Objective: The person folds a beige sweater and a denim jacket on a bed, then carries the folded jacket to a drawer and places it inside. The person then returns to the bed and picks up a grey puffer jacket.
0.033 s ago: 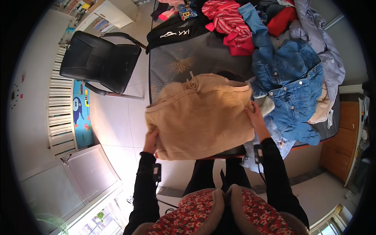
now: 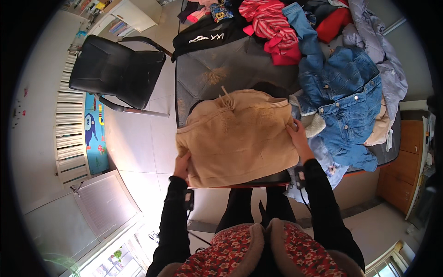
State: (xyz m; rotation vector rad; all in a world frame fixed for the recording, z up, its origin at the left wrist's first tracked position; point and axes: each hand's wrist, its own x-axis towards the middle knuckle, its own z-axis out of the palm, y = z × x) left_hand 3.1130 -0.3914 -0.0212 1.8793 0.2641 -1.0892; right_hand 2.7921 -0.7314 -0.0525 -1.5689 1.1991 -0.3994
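At the lower centre of the frame, the person's two forearms in black sleeves rise from the bottom edge to a beige hooded sweatshirt [image 2: 237,138], folded into a rough rectangle at the near edge of the grey table [image 2: 203,64]. The left hand [image 2: 182,167] curls its fingers around the lower left corner, and the right hand [image 2: 297,136] presses on the right edge, fingers closed on the fabric, likely to keep the fold square. Right of it lies a denim jacket [image 2: 348,111]; beyond, a red striped garment [image 2: 272,23]. At upper left stands a black chair [image 2: 115,71].
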